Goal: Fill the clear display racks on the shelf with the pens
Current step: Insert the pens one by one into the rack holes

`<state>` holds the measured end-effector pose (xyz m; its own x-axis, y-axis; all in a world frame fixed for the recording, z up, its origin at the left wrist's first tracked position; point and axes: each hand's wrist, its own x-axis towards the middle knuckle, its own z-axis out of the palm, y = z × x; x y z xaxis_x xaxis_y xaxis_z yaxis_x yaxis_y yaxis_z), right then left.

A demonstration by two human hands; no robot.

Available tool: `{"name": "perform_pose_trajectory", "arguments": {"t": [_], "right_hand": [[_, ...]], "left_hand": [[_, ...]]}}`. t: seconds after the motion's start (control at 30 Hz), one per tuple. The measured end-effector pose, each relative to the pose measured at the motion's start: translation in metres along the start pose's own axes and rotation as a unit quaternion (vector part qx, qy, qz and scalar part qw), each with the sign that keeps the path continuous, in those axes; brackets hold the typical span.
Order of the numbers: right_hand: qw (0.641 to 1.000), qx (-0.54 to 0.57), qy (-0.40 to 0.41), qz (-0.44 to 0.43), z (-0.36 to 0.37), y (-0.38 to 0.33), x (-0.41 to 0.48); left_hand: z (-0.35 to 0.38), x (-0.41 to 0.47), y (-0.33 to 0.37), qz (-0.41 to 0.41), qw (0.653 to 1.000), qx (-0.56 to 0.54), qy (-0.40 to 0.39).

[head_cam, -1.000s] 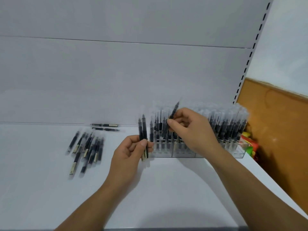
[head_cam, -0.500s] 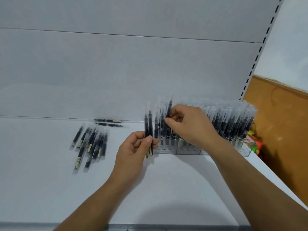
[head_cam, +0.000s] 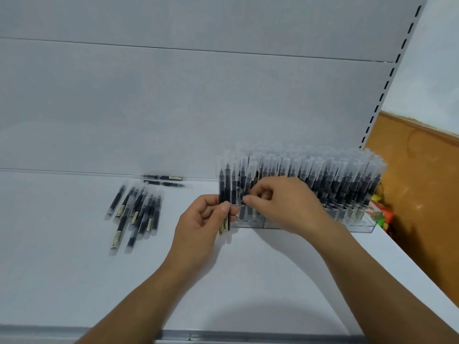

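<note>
On the white metal shelf [head_cam: 74, 269], clear plastic display racks [head_cam: 360, 225] stand far right, packed with upright black clear-capped pens [head_cam: 323, 180]; a loose heap of such pens [head_cam: 139, 212] lies to the left. The left hand [head_cam: 201, 224] grips a small upright bunch of pens [head_cam: 224, 194] beside the racks' left end, where the right hand [head_cam: 280, 204] pinches a single pen [head_cam: 249, 180] with curled fingertips.

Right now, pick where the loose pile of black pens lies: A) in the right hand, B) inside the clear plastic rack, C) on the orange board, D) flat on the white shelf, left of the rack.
D: the loose pile of black pens lies flat on the white shelf, left of the clear plastic rack and apart from it.
</note>
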<state>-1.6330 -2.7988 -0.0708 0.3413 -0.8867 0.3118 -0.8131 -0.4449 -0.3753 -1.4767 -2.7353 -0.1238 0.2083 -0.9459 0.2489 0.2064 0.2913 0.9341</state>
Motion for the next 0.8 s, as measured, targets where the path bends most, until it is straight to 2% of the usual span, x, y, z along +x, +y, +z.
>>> {"name": "perform_pose_trajectory", "arguments": {"t": [0.07, 0.13, 0.17, 0.37, 0.53, 0.8], "right_hand": [[0.993, 0.116, 0.018, -0.001, -0.004, 0.0, -0.007], [0.963, 0.27, -0.004, -0.002, -0.008, -0.006, -0.012], [0.951, 0.309, -0.019, -0.007, -0.008, -0.008, -0.013], [0.941, 0.339, -0.008, -0.005, -0.007, -0.011, -0.012], [0.914, 0.372, 0.162, 0.013, -0.028, 0.007, -0.002], [0.951, 0.268, 0.157, -0.003, -0.01, 0.012, 0.008]], "left_hand": [[0.001, 0.0, -0.001, 0.0, 1.0, -0.003, 0.001], [0.001, 0.0, -0.001, 0.001, 1.0, 0.008, -0.008], [0.001, 0.0, -0.002, 0.002, 1.0, 0.015, -0.017], [0.001, -0.002, -0.002, 0.006, 0.998, 0.044, -0.051], [-0.002, 0.001, -0.004, 0.0, 0.999, 0.034, -0.001], [-0.002, 0.001, -0.006, 0.002, 0.999, 0.052, -0.014]]}}
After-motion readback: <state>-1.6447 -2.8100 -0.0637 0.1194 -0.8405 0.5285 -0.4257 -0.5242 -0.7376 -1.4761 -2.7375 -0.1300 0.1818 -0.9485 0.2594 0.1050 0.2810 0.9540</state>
